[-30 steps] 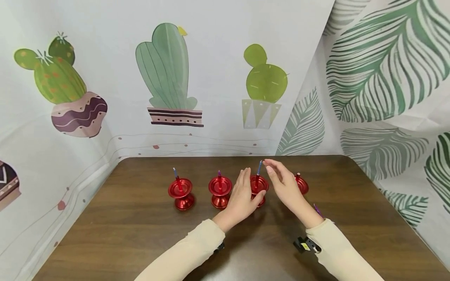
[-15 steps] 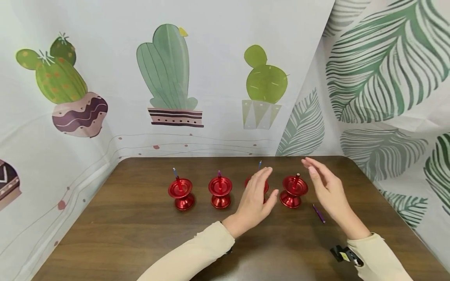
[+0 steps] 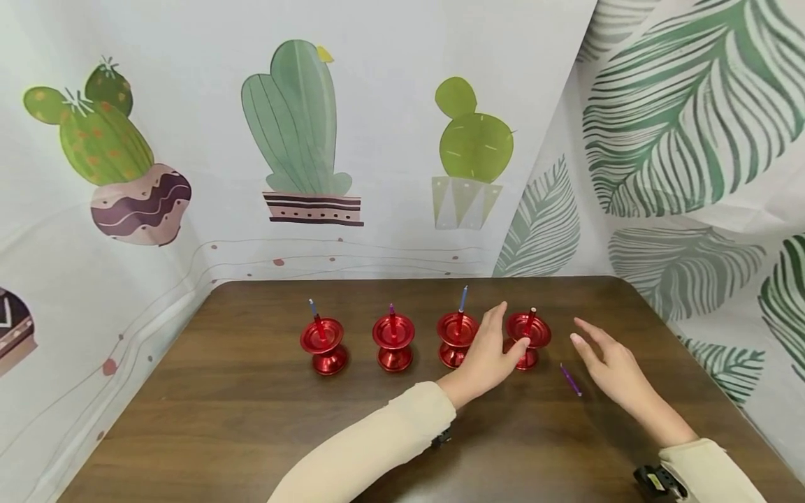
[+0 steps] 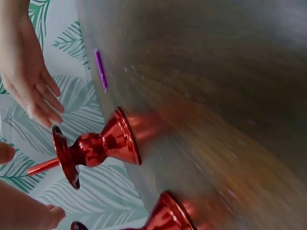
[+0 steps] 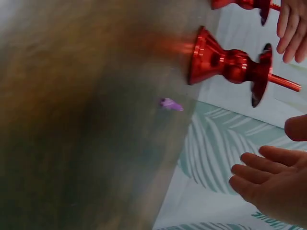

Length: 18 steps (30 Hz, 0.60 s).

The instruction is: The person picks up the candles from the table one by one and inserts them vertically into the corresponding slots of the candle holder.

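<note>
My left hand [image 3: 486,355] is held with straight fingers between two red metal candle holders, overlapping the left side of the rightmost holder [image 3: 541,336] in the head view. That holder has a bare red tube [image 5: 286,83] standing up from its dish. To the right, my right hand [image 3: 616,367] hovers with fingers extended and nothing in them. A thin purple candle [image 3: 570,379] lies on the wooden table between the right hand and the rightmost holder. Just left of my left hand, another red holder [image 3: 447,332] carries an upright blue candle [image 3: 463,299].
Two more red holders stand in the row to the left: one with a purple candle [image 3: 392,311], the outermost [image 3: 330,360] with a blue candle [image 3: 313,308]. Behind the brown table [image 3: 251,419] hangs a cloth [image 3: 390,126] printed with cacti and leaves.
Both hands have moved right: the left from beside the third holder to the rightmost one, the right past the rightmost holder and the loose purple candle, then lower. The holders stay in place.
</note>
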Each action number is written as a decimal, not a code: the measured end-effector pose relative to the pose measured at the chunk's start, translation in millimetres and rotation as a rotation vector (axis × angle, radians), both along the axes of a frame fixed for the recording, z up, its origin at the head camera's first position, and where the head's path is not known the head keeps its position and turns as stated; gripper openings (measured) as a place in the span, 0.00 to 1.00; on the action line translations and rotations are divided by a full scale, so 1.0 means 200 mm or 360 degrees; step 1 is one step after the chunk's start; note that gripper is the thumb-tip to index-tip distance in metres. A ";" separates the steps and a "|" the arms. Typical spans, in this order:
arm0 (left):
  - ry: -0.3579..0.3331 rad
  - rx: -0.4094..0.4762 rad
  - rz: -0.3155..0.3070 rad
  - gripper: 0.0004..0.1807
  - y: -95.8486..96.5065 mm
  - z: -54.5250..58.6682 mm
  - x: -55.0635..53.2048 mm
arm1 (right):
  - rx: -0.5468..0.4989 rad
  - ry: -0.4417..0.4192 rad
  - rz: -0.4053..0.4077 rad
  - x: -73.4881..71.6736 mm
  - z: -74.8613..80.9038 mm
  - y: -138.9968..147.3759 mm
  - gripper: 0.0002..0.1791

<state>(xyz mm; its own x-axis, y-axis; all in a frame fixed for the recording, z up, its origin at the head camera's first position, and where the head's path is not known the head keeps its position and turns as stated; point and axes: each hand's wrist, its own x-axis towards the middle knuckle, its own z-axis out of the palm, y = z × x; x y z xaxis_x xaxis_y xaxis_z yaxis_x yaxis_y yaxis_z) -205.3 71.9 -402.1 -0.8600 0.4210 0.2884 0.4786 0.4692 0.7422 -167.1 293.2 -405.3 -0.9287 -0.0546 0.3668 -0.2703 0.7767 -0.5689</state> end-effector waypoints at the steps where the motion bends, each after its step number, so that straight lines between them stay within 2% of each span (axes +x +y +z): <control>1: -0.0026 -0.0024 0.0008 0.39 0.01 0.00 0.00 | 0.0020 -0.0044 0.0011 0.00 -0.01 0.00 0.26; 4: -0.0098 -0.0094 0.0032 0.40 0.06 -0.01 -0.02 | 0.0091 -0.0154 0.0031 -0.01 -0.04 0.01 0.29; 9: -0.0136 -0.0169 0.0072 0.40 0.12 -0.03 -0.04 | 0.0225 -0.0296 0.0082 -0.03 -0.09 0.01 0.32; 18: -0.0244 -0.0248 0.0120 0.42 0.15 -0.04 -0.07 | 0.0480 -0.0549 0.0127 -0.01 -0.12 0.01 0.36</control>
<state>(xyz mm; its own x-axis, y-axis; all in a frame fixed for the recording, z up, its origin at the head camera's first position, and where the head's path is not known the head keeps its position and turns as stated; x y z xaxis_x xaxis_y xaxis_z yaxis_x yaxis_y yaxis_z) -218.9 101.5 -410.5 -0.9195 0.3830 0.0887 0.3252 0.6141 0.7191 -169.1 296.2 -429.0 -0.9823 -0.1875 -0.0058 -0.1706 0.9058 -0.3880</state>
